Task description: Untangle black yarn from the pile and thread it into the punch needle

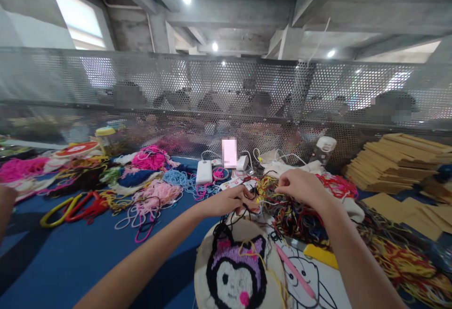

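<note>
My left hand (237, 201) is closed on dark yarn just above the round embroidery piece (236, 271), which shows a purple, black and white character. To its right, my right hand (294, 186) has its fingers pinched at the mixed yarn pile (300, 224); what they hold is too small to make out. A loose yellow strand (251, 254) lies across the embroidery. Beside the round piece, a pink pen-like tool (295, 271) rests on a sheet with a line drawing (319, 281).
Red-handled scissors (83, 208), a yellow loop (52, 217) and pink yarn (160, 194) lie left. A white power bank (204, 172) and a bottle (324, 149) are farther back. Stacked brown envelopes (395, 163) stand right. A perforated metal screen (169, 83) spans the back, with people behind.
</note>
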### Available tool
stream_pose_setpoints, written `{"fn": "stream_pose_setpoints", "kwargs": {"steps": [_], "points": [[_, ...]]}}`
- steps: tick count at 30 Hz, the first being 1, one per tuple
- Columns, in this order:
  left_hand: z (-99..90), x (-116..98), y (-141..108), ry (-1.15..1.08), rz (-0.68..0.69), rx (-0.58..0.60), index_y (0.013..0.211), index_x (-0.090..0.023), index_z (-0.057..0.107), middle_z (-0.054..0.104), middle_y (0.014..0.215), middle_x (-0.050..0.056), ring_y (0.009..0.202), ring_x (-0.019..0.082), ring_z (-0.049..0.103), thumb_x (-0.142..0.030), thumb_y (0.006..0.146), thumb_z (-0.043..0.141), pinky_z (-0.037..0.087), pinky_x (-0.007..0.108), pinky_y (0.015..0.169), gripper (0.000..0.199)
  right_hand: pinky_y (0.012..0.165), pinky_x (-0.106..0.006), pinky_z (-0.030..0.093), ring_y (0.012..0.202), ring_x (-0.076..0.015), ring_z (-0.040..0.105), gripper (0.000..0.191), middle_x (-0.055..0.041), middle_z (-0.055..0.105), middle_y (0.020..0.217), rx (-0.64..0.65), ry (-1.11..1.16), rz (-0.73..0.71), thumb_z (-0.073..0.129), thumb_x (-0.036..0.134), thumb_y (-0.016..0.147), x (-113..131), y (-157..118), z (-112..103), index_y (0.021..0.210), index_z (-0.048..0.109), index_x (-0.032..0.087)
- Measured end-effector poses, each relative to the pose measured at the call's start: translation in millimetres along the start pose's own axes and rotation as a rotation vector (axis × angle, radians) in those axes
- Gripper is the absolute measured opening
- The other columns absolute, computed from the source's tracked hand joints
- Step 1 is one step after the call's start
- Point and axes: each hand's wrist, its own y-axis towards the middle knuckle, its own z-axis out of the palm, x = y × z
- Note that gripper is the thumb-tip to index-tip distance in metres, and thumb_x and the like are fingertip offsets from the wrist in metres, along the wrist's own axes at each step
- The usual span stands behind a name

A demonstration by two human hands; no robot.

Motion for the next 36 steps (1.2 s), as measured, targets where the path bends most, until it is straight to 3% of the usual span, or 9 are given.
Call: {"fn": "stream_pose_setpoints", "kwargs": {"steps": [5, 9, 14, 20, 24, 28, 31, 36], "points": [[0.4, 3, 1, -0.014, 0.049, -0.034, 0.106, -0.017, 0.046, 0.051, 0.064, -0.002, 0.055, 0.011, 0.039, -0.013, 0.078, 0.040, 0.029, 0.025, 0.052, 0.028, 0.060, -0.028, 0.035, 0.069, -0.0179, 0.056, 0.020, -0.0076, 0.067, 0.077, 0.075, 0.074, -0.115, 0.051, 0.027, 0.080, 6, 1, 9, 0.069, 0.065, 0.018], [2.9, 3, 4, -0.123, 0.062, -0.077, 0.108, -0.018, 0.041, 0.051, 0.064, -0.002, 0.053, 0.010, 0.038, -0.016, 0.081, 0.039, 0.030, 0.024, 0.052, 0.027, 0.057, -0.023, 0.037, 0.064, -0.0135, 0.056, 0.017, -0.0025, 0.066, 0.072, 0.235, 0.183, -0.296, 0.052, 0.026, 0.080, 24, 4, 26, 0.070, 0.065, 0.019], [2.7, 5, 8, -0.259, 0.068, -0.114, 0.107, -0.020, 0.041, 0.051, 0.062, -0.004, 0.047, 0.008, 0.039, -0.018, 0.083, 0.041, 0.029, 0.022, 0.048, 0.023, 0.057, -0.023, 0.037, 0.061, -0.0129, 0.054, 0.024, -0.0021, 0.063, 0.066, 0.289, 0.257, -0.393, 0.047, 0.029, 0.083, 40, 8, 41, 0.068, 0.062, 0.018], [2.1, 3, 9, -0.348, 0.014, -0.184, 0.103, -0.019, 0.045, 0.057, 0.072, 0.000, 0.051, 0.010, 0.052, -0.022, 0.086, 0.043, 0.037, 0.024, 0.050, 0.017, 0.057, -0.025, 0.037, 0.061, -0.0138, 0.051, 0.026, -0.0034, 0.060, 0.066, 0.283, 0.293, -0.320, 0.042, 0.027, 0.084, 21, 9, 32, 0.062, 0.054, 0.018], [-3.1, 2, 8, -0.535, -0.013, -0.186, 0.104, -0.018, 0.049, 0.063, 0.094, 0.008, 0.065, 0.012, 0.062, -0.019, 0.087, 0.044, 0.043, 0.025, 0.056, 0.018, 0.060, -0.025, 0.040, 0.063, -0.0142, 0.053, 0.024, -0.0032, 0.060, 0.067, 0.304, 0.333, -0.254, 0.042, 0.026, 0.082, -2, 6, 16, 0.062, 0.053, 0.018], [-17.1, 0, 6, -0.771, 0.027, -0.210, 0.099, -0.014, 0.054, 0.063, 0.102, 0.013, 0.083, 0.017, 0.064, -0.014, 0.082, 0.053, 0.048, 0.027, 0.070, 0.017, 0.063, -0.026, 0.043, 0.064, -0.0152, 0.056, 0.028, -0.0045, 0.060, 0.068, 0.309, 0.382, -0.188, 0.037, 0.031, 0.084, -26, 1, 2, 0.065, 0.052, 0.018], [-28.8, -1, 5, -0.901, 0.048, -0.303, 0.095, -0.012, 0.056, 0.064, 0.098, 0.013, 0.080, 0.016, 0.064, -0.009, 0.080, 0.056, 0.049, 0.025, 0.070, 0.016, 0.063, -0.026, 0.044, 0.065, -0.0155, 0.057, 0.027, -0.0050, 0.061, 0.070, 0.282, 0.414, -0.152, 0.038, 0.034, 0.084, -37, -3, -4, 0.067, 0.053, 0.018], [-53.0, -3, -1, -1.081, 0.037, -0.523, 0.079, -0.011, 0.055, 0.061, 0.072, 0.007, 0.062, 0.011, 0.060, 0.004, 0.075, 0.048, 0.048, 0.021, 0.058, 0.016, 0.064, -0.026, 0.042, 0.067, -0.0157, 0.056, 0.026, -0.0043, 0.062, 0.072, 0.225, 0.413, -0.117, 0.041, 0.033, 0.083, -42, -5, -5, 0.068, 0.056, 0.019]]}}
